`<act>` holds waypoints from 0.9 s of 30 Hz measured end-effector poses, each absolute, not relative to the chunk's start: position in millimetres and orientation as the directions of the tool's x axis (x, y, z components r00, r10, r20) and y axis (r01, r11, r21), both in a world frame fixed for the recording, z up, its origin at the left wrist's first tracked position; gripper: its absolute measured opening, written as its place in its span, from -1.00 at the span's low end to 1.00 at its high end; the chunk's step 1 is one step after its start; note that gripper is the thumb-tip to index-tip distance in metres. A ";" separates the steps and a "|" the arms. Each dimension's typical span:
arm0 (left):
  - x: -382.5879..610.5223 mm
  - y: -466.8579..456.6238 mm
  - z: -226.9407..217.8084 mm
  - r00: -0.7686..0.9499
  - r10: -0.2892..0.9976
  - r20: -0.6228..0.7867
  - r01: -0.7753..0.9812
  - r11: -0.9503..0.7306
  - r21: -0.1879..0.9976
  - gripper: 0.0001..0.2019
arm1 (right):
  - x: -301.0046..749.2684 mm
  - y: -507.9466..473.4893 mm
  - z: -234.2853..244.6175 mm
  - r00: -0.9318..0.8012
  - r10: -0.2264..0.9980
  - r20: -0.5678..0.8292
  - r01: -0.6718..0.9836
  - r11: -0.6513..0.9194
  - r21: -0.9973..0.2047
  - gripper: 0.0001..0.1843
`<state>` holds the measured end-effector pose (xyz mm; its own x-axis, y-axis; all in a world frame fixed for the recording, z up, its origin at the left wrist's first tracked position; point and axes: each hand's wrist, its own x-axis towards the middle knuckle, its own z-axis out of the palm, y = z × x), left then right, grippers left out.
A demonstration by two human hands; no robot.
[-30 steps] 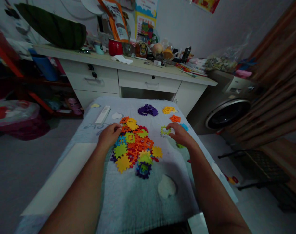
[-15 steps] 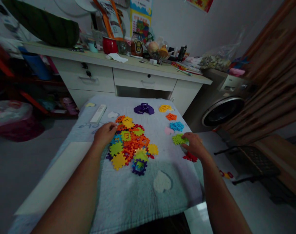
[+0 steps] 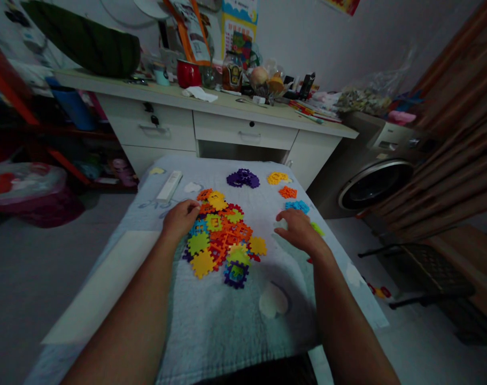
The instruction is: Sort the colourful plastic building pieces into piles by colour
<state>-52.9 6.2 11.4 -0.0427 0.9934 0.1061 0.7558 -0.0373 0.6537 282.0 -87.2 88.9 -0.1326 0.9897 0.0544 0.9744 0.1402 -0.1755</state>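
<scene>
A mixed pile of notched plastic building tiles (image 3: pixel 227 232) in several colours lies mid-table. My left hand (image 3: pixel 181 218) is at the pile's upper left edge, its fingers curled together; whatever may be between the fingertips is hidden. My right hand (image 3: pixel 299 230) hovers right of the pile, thumb and fingers apart, holding nothing visible. Behind its wrist, green tiles (image 3: pixel 317 229) and a bit of red tiles show, mostly covered. Blue tiles (image 3: pixel 297 206) are just beyond its fingers. Orange tiles (image 3: pixel 288 192), yellow tiles (image 3: pixel 277 177) and purple tiles (image 3: pixel 243 178) form separate groups farther back.
A pale patterned cloth (image 3: pixel 235 326) covers the table. A white remote-like bar (image 3: pixel 169 186) lies at the back left. Behind stands a white cabinet (image 3: pixel 159 125) with jars and a red pot (image 3: pixel 188 74) on top. A washing machine (image 3: pixel 371 166) stands at the right.
My right hand has left the green tiles and moved left toward the pile, its fingers opening. My left hand has stayed at the pile's edge. The view has shifted slightly.
</scene>
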 end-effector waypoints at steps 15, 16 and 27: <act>-53.8 6.8 5.5 -0.040 0.986 0.165 0.741 -0.081 0.667 -0.74 | 213.3 -68.4 37.6 -0.276 0.951 0.139 0.792 0.306 -0.528 -0.79; -53.7 6.6 5.9 -0.039 0.986 0.164 0.743 -0.081 0.664 -0.75 | 214.3 -68.9 38.7 -0.252 0.957 0.144 0.772 0.288 -0.567 -0.77; -52.3 4.5 9.1 -0.041 0.986 0.162 0.742 -0.079 0.666 -0.76 | 232.3 -59.1 19.7 0.057 0.963 0.262 0.860 0.087 -0.503 -0.49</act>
